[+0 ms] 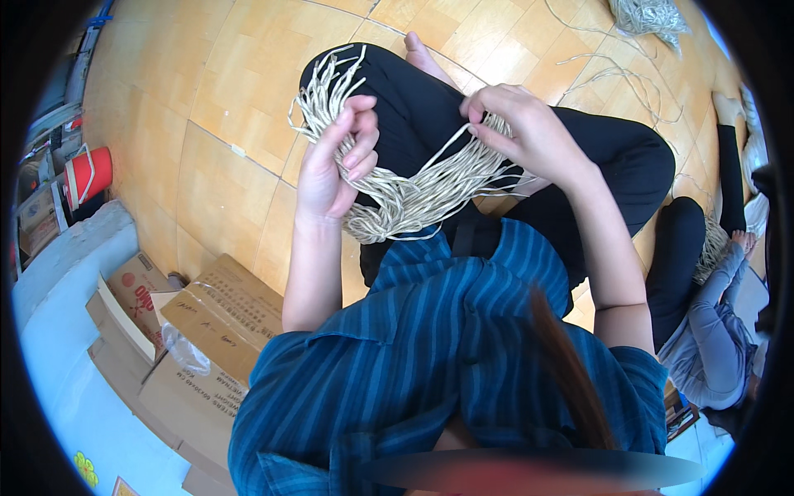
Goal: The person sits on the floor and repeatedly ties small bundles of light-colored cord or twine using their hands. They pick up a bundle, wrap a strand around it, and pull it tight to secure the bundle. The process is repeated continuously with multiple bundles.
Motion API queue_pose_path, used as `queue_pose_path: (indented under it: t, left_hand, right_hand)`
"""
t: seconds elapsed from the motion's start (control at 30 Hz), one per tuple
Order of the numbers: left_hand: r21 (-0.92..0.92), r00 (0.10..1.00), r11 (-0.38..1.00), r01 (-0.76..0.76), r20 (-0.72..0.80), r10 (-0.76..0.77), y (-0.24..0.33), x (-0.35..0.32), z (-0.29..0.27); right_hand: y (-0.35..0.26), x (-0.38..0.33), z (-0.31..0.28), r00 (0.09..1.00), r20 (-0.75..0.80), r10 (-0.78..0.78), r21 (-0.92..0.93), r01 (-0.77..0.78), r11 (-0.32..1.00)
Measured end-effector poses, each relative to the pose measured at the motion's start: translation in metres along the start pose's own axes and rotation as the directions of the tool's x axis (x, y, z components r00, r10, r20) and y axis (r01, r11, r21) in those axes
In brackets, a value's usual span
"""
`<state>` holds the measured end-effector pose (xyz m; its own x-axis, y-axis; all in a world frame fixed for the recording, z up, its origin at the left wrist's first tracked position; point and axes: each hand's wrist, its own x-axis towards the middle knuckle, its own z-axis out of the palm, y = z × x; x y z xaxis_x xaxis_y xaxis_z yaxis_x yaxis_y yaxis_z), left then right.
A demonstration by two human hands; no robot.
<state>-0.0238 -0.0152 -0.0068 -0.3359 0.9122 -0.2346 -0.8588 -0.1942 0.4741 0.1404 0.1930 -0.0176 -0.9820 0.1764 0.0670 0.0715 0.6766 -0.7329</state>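
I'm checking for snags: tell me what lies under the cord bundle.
Below the cord bundle, black trousers show past its edges; whatever its dense middle covers cannot be seen.

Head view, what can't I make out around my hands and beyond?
All in the head view:
Beige cord bundle: gripped stretch hidden by the left hand.
Other strands: covered by the right hand.
Bagged cords: cut off by the upper edge.
Co-worker: partly cut off by the dark fisheye rim.
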Motion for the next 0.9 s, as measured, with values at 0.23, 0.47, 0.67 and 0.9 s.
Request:
queue_pose_path:
  t: [0.23, 0.47, 0.67, 0.9]
  left_hand:
    - [0.557, 0.961, 0.800, 0.222, -0.266, -0.081, -0.004, 0.003, 0.035]
    - [0.521, 0.905, 0.838, 0.164, -0.418, 0.083, -0.001, 0.000, 0.029]
    - [0.499, 0.901, 0.860, 0.103, -0.413, 0.131, 0.004, -0.004, 0.020]
    - [0.597, 0.901, 0.802, -0.028, -0.333, 0.279, -0.003, -0.001, 0.029]
  right_hand:
    - [-0.045, 0.037, -0.016, 0.995, -0.004, -0.099, 0.240, 0.097, 0.966]
    - [-0.045, 0.034, -0.029, 1.000, 0.016, -0.008, 0.185, 0.004, 0.983]
    - [-0.041, 0.024, -0.041, 0.995, -0.051, 0.089, 0.209, -0.077, 0.975]
    - [-0.045, 0.030, -0.037, 0.992, -0.095, -0.086, -0.020, 0.085, 0.996]
